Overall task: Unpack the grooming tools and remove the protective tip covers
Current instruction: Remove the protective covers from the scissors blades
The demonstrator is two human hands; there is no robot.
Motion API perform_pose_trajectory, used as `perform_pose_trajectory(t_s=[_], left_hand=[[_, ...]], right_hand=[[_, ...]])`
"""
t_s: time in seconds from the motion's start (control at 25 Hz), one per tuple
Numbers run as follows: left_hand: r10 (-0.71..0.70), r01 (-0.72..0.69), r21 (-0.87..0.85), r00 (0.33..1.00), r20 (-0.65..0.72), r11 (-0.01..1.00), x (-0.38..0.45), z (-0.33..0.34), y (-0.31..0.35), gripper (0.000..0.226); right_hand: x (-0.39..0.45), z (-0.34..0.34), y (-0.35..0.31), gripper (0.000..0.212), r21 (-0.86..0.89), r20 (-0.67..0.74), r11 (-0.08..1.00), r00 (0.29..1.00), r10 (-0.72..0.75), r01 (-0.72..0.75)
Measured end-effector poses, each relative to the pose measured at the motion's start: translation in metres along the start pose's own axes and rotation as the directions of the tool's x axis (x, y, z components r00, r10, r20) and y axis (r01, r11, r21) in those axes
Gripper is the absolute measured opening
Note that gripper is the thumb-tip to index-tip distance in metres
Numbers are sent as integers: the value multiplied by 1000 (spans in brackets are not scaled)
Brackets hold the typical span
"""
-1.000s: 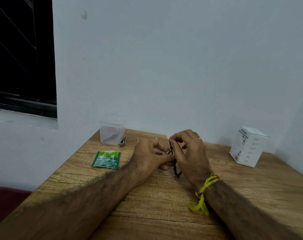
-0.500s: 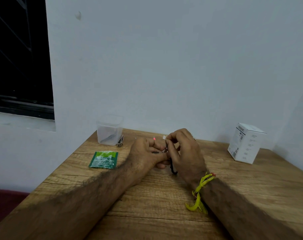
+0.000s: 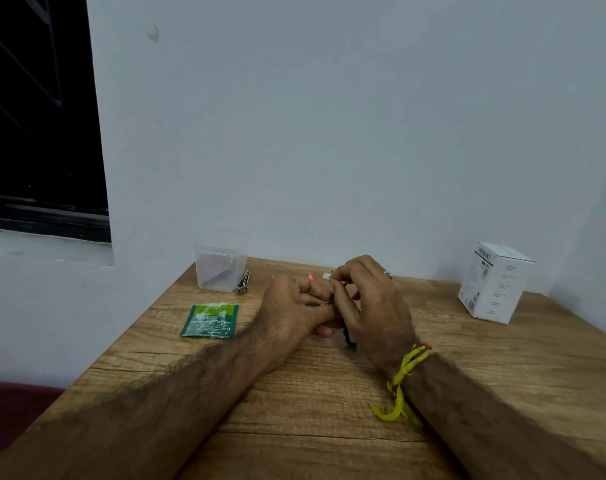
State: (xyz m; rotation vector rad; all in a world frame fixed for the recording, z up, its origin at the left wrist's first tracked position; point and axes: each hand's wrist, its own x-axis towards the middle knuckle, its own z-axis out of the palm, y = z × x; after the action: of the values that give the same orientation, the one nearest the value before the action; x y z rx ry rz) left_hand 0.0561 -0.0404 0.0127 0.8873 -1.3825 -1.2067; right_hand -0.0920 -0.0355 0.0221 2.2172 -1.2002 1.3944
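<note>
Wooden table (image 3: 329,393), both hands meet at centre over a small black-handled metal grooming tool (image 3: 348,336).
Left hand (image 3: 291,313) curled, gripping the tool; right hand (image 3: 371,306) pinches a tiny clear tip cover (image 3: 326,276) at the tool's tip, 12 o'clock of the left hand. Clear plastic tub (image 3: 220,261) at 10 o'clock, green foil sachet (image 3: 210,320) at 9, white carton box (image 3: 495,282) at 3.

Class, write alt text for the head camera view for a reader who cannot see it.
Two hands, left and right, meet over a wooden table, gripping small scissors. A clear tub and green sachet lie left, a white box right.
</note>
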Motion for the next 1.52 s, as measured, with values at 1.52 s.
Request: perform_pose_trajectory(t_s=[1.52], left_hand=[[-9,9,16,999,39,1000,1,0,0,40]], right_hand=[[-2,3,3,2,29,10,999,1000,13,-13]])
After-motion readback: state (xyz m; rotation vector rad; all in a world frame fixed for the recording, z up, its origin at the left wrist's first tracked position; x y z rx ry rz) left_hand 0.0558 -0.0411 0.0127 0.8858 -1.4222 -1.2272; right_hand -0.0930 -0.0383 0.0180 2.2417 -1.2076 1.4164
